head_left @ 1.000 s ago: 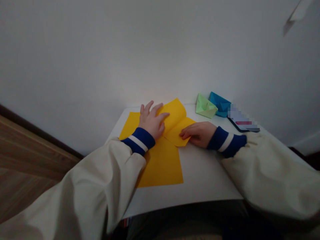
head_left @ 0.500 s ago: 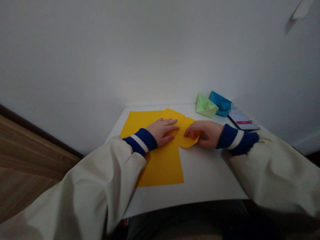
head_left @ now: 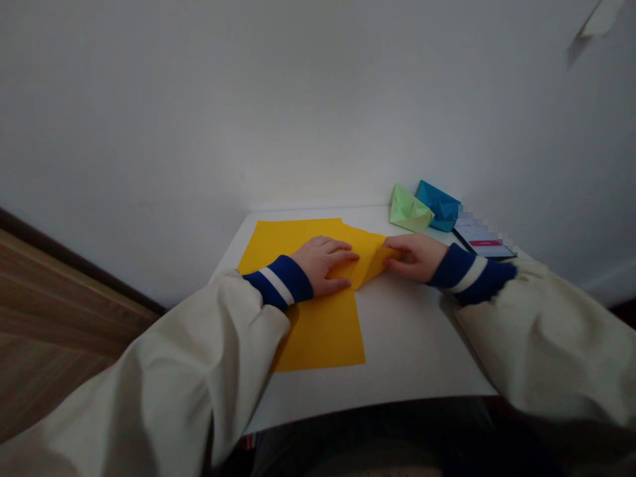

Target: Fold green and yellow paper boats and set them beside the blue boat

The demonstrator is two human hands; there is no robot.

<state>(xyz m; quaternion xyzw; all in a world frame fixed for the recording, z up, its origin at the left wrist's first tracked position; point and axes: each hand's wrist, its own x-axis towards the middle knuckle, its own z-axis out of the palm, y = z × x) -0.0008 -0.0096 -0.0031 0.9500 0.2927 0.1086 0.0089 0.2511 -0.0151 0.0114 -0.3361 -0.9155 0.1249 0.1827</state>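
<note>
Centre frame: left hand flat, pinning folded flap of yellow paper sheet; right hand pinches flap corner. Seemingly creasing step; next needs firm press along fold.

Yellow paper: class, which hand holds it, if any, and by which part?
The right hand pinches the paper at its folded flap's right corner. The left hand only presses flat on the flap, gripping nothing.

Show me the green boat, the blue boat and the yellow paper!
green boat (head_left: pixel 408 213), head view, its near side.
blue boat (head_left: pixel 440 203), head view, its side wall.
yellow paper (head_left: pixel 322 331), head view, flat lower part.
</note>
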